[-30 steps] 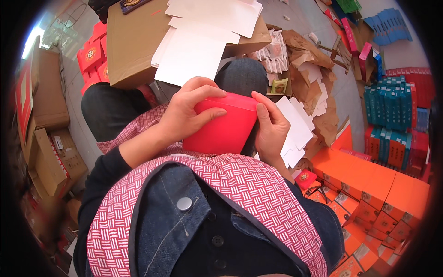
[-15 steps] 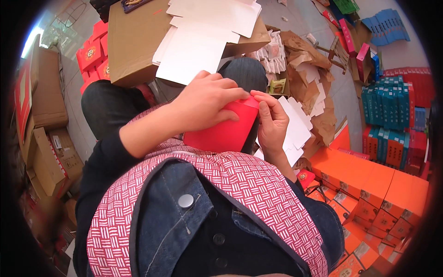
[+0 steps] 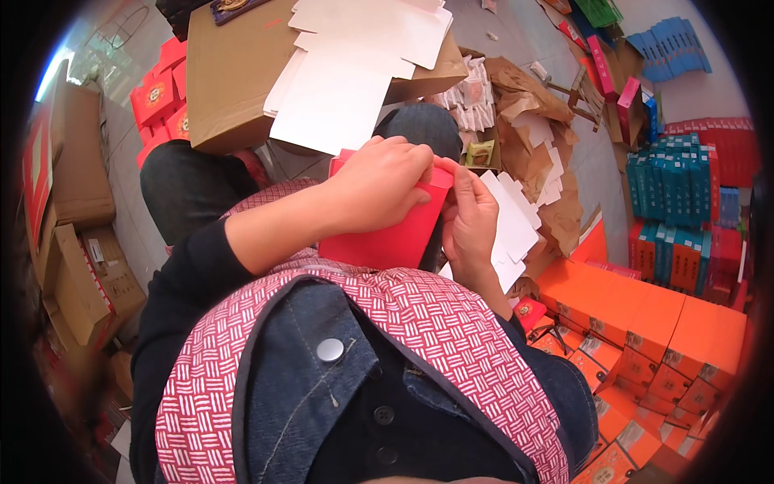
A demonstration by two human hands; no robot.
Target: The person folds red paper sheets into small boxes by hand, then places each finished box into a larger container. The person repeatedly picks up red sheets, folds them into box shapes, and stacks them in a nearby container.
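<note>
On my lap lies a flat red cardboard box, its far right corner folded into a small flap. Across its top reaches my left hand, closed on the far edge with curled fingers and the thumb on the upper face. At the right corner my right hand pinches the flap between thumb and fingers. A strip of red edge shows beyond my left wrist. Part of the box is hidden under my left hand and forearm.
Blank white card sheets lie on a brown carton ahead, with red boxes beside it. More white cards and crumpled brown paper are right. Orange boxes and teal boxes stack farther right; cartons stand left.
My left fingers have curled in more along the far edge, and the hand has shifted slightly right. A red edge now shows beyond it. My right hand has moved only a little.
</note>
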